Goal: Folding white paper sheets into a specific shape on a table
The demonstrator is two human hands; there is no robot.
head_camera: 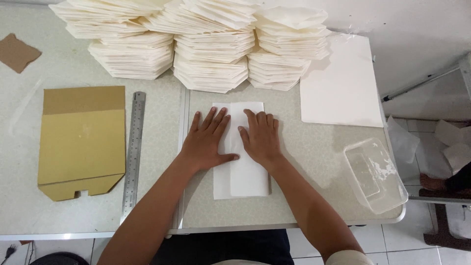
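Hands flat, fingers spread: your left hand (208,142) and right hand (260,137) press the folded white paper (243,172) at the table's (314,147) front edge. Looks mid-fold; finished stacks (196,44) behind, flat sheets (341,83) probably left.

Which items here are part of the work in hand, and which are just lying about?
In use: left hand and right hand pressing flat on folded white paper; stacks of folded paper; white sheets.
Lying about: cardboard template, steel ruler, plastic tub, cardboard scrap.
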